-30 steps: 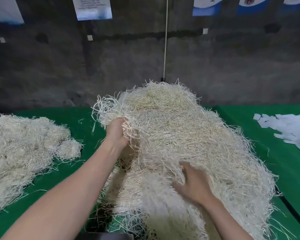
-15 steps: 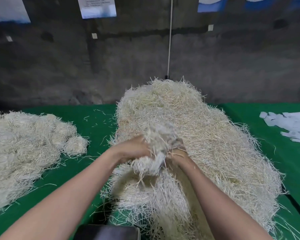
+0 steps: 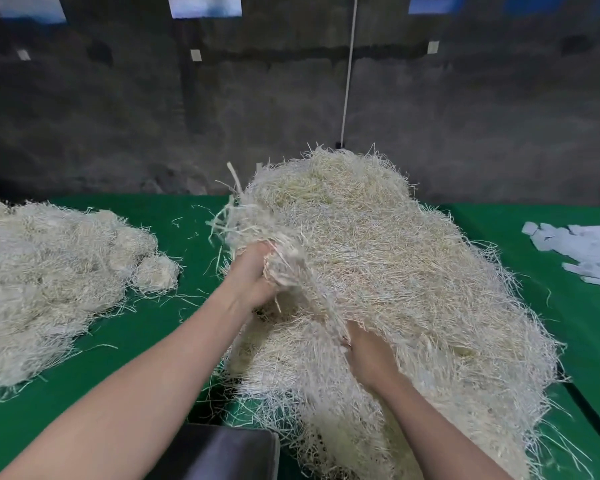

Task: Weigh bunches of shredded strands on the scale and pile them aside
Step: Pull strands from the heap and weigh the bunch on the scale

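At the middle of the green table point(image 3: 146, 368) lies the big heap of shredded strands point(image 3: 395, 258), pale and tangled, and the person's 2 hands are both at its near-left flank. The left hand point(image 3: 252, 278) is clenched round a bunch point(image 3: 286, 268) lifted at the heap's left edge, with loose strands flaring above the fist. The right hand point(image 3: 369, 355) is pushed into the heap on its near side. Its fingers are buried under strands, so I cannot tell whether they grasp anything. Left of the heap, well apart from it across green cloth dotted with stray strands, sits 1 lower pile of rounded bunches point(image 3: 56, 271). Right of the heap, white paper slips point(image 3: 582, 247) lie scattered. Just in front of the heap's near-left corner, a dark flat-topped object point(image 3: 222, 452) shows at the bottom edge, partly cut off. Behind the heap a white cord point(image 3: 349, 71) runs down the grey wall point(image 3: 482, 126).
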{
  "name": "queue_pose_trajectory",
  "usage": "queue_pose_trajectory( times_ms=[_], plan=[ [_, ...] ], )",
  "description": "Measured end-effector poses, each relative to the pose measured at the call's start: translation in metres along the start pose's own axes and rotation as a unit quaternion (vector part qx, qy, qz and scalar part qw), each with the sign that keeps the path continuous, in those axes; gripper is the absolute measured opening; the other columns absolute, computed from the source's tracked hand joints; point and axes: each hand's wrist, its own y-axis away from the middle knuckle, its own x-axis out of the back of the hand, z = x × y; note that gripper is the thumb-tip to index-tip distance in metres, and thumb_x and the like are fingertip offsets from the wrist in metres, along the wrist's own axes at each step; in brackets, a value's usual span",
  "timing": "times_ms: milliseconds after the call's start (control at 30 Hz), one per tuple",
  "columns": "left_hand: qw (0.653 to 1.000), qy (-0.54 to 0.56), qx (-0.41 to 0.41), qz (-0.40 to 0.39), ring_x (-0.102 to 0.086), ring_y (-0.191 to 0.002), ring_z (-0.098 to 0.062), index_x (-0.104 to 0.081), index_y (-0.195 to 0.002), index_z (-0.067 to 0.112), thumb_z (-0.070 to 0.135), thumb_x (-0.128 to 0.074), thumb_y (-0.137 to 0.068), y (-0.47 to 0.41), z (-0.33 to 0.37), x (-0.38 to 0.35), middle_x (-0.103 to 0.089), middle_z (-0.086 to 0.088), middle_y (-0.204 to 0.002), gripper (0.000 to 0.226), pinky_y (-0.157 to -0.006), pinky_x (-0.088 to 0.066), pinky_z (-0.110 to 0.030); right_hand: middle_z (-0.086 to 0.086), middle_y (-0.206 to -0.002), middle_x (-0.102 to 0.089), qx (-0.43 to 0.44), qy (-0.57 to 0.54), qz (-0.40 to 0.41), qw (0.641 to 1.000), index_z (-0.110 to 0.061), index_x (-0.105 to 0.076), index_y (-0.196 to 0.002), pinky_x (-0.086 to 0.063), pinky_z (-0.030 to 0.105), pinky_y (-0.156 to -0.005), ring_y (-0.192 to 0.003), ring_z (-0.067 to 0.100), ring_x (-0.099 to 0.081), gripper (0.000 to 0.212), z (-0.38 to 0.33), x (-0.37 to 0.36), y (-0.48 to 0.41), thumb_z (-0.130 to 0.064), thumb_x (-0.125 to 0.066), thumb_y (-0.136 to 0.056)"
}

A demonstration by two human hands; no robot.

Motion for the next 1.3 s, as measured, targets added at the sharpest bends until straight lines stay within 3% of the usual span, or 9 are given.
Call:
queue_pose_trajectory(
  times_ms=[133, 233, 433, 533, 800, 867, 1000, 1133, 1300],
  plan=[
    [0.997, 0.061, -0.045, 0.025, -0.057, -0.083, -0.022, -0.052, -0.082, 0.011, 0.013, -0.045, -0.092, 0.011, 0.02, -0.01, -0.059, -0.009, -0.088, 0.013, -0.094, -0.046, -0.043, 0.003, -0.112, -0.062, -0.045, 0.106, -0.055, 0.992, -0.015, -0.04, -0.133, -0.044, 0.033, -0.088, -0.099, 0.021, -0.059, 0.046, 0.031, -0.013, 0.018, -0.001, -0.039, -0.089],
    [0.99, 0.01, -0.113, 0.086, -0.058, -0.103, -0.03, -0.055, -0.11, 0.003, 0.005, -0.045, -0.09, 0.021, 0.041, -0.004, -0.061, -0.016, -0.116, 0.023, -0.099, -0.041, -0.053, 0.009, -0.133, -0.052, -0.09, 0.087, -0.065, 0.99, -0.013, -0.031, -0.141, -0.042, 0.034, -0.098, -0.119, 0.025, -0.051, 0.051, 0.045, -0.004, 0.018, -0.006, -0.039, -0.092],
    [0.974, -0.009, -0.147, 0.17, -0.033, -0.136, -0.037, -0.039, -0.139, 0.007, 0.01, -0.051, -0.087, 0.046, 0.051, 0.015, -0.034, -0.018, -0.148, 0.053, -0.108, -0.029, -0.059, 0.009, -0.139, -0.044, -0.059, -0.231, -0.045, 0.97, -0.016, -0.039, -0.134, -0.048, 0.013, -0.067, -0.114, 0.019, -0.051, 0.06, -0.007, 0.073, 0.0, -0.01, -0.068, -0.081],
    [0.975, -0.018, -0.162, 0.149, -0.036, -0.134, -0.036, -0.044, -0.133, 0.002, 0.01, -0.05, -0.089, 0.065, 0.054, 0.016, -0.037, -0.018, -0.147, 0.045, -0.107, -0.033, -0.057, -0.011, -0.145, -0.033, 0.068, -0.312, 0.018, 0.948, -0.032, -0.033, -0.14, -0.038, 0.015, -0.088, -0.113, -0.002, -0.045, 0.077, -0.055, 0.121, -0.003, -0.018, -0.073, -0.076],
    [0.957, -0.161, -0.24, -0.002, -0.064, -0.06, -0.007, -0.056, -0.077, 0.008, 0.001, -0.044, -0.092, 0.122, 0.066, 0.025, -0.065, 0.005, -0.06, 0.021, -0.07, -0.052, -0.032, 0.008, -0.108, -0.061, 0.009, -0.739, -0.127, 0.662, -0.023, -0.057, -0.113, -0.045, 0.042, -0.093, -0.092, 0.021, -0.055, 0.049, -0.185, 0.105, 0.012, -0.058, -0.038, -0.086],
    [0.876, -0.37, -0.306, 0.045, -0.059, -0.055, 0.004, -0.058, -0.068, 0.015, -0.002, -0.054, -0.086, 0.132, 0.065, 0.04, -0.062, 0.01, -0.053, 0.025, -0.059, -0.051, -0.017, 0.019, -0.124, -0.055, -0.047, -0.818, -0.212, 0.533, -0.016, -0.054, -0.116, -0.041, 0.052, -0.099, -0.112, 0.034, -0.053, 0.054, -0.207, 0.083, 0.02, -0.058, -0.036, -0.088],
    [0.499, -0.793, -0.33, 0.111, -0.063, -0.071, -0.014, -0.064, -0.095, 0.02, 0.022, -0.06, -0.084, 0.135, 0.051, 0.087, -0.064, 0.005, -0.078, 0.011, -0.065, -0.056, -0.03, 0.025, -0.121, -0.058, -0.117, -0.913, -0.224, 0.319, -0.004, -0.06, -0.118, -0.042, 0.061, -0.093, -0.113, 0.041, -0.053, 0.053, -0.235, 0.064, 0.033, -0.047, -0.051, -0.089],
    [0.409, -0.864, -0.271, 0.113, -0.056, -0.093, -0.024, -0.053, -0.121, 0.014, 0.009, -0.057, -0.079, 0.133, 0.024, 0.121, -0.055, -0.011, -0.11, 0.042, -0.081, -0.046, -0.035, 0.029, -0.116, -0.058, -0.084, -0.846, -0.272, 0.451, -0.009, -0.066, -0.111, -0.05, 0.054, -0.082, -0.102, 0.041, -0.061, 0.064, -0.256, 0.051, 0.051, -0.056, -0.073, -0.069],
    [0.66, -0.736, -0.134, -0.062, -0.046, -0.097, -0.006, -0.06, -0.098, 0.018, 0.012, -0.071, -0.077, 0.144, 0.014, 0.142, -0.051, -0.002, -0.114, 0.025, -0.099, -0.042, -0.035, 0.017, -0.1, -0.065, -0.176, -0.762, -0.218, 0.584, -0.002, -0.06, -0.114, -0.055, 0.035, -0.06, -0.082, 0.028, -0.063, 0.046, -0.249, 0.025, 0.071, -0.02, -0.075, -0.074]
  ],
)
